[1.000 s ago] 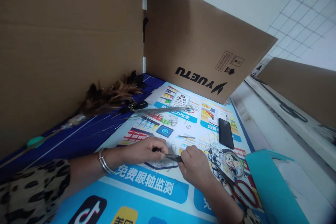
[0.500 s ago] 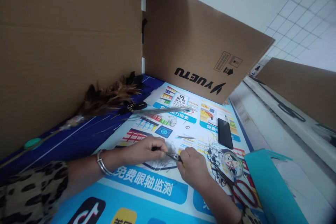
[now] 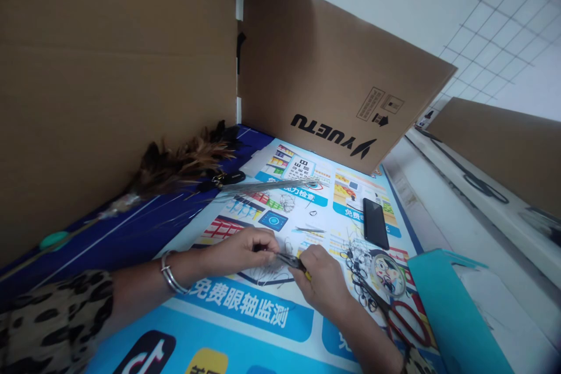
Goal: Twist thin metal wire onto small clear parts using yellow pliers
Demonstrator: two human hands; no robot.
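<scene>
Right hand (image 3: 323, 280) closed around pliers (image 3: 287, 260), left hand (image 3: 243, 251) pinched shut at their nose, pliers between both hands

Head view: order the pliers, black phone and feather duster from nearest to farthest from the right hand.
1. pliers, held in the right hand.
2. black phone, beyond it to the right.
3. feather duster, far left, at the back.
</scene>
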